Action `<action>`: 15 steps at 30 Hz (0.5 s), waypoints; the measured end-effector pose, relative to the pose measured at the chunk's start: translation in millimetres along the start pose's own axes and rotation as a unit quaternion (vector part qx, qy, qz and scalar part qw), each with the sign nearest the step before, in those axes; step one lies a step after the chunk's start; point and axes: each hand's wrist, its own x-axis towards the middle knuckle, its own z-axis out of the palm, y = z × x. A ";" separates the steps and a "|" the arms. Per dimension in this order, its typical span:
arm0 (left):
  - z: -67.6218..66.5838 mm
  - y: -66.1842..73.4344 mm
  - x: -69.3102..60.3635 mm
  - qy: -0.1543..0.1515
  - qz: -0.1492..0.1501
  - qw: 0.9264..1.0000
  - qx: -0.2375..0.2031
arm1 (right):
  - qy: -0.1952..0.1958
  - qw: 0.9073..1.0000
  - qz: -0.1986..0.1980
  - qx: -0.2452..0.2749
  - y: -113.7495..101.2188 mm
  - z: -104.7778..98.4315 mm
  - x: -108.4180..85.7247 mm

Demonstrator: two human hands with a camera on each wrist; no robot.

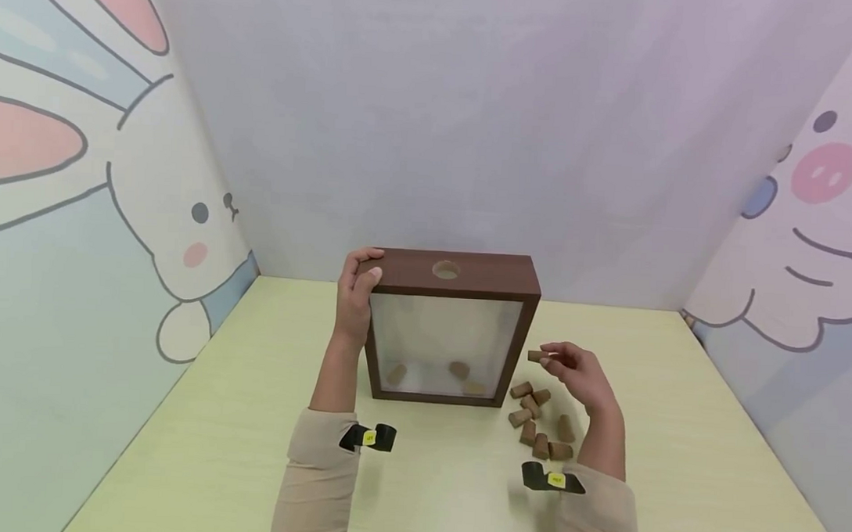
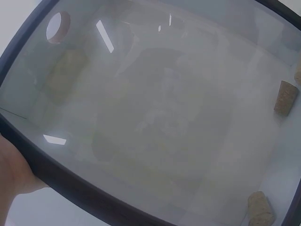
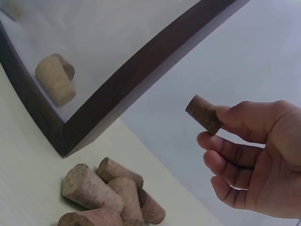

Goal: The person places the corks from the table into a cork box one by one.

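A dark brown wooden box frame (image 1: 461,281) with a clear front stands upright on the table, a round hole (image 1: 446,270) in its top. My left hand (image 1: 355,299) grips its top left corner, thumb in front and fingers over the top. Beyond the box's right side, my right hand (image 1: 579,375) pinches a cork (image 3: 204,114) between thumb and fingers, lifted off the table and apart from the box. Inside the box, a few corks lie at the bottom, among them one cork (image 2: 285,98) near the lower edge in the left wrist view.
Several loose corks (image 1: 541,446) lie in a pile on the pale yellow table (image 1: 215,446), right of the box and below my right hand. A pale curtain-like wall (image 1: 430,141) rises behind. Side panels with cartoon animals (image 1: 169,171) flank the table.
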 end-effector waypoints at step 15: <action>0.5 -1.0 0.1 -0.002 0.001 1.000 -0.009 | 0.064 0.991 -0.058 0.101 -39.4 -1.2 -24.3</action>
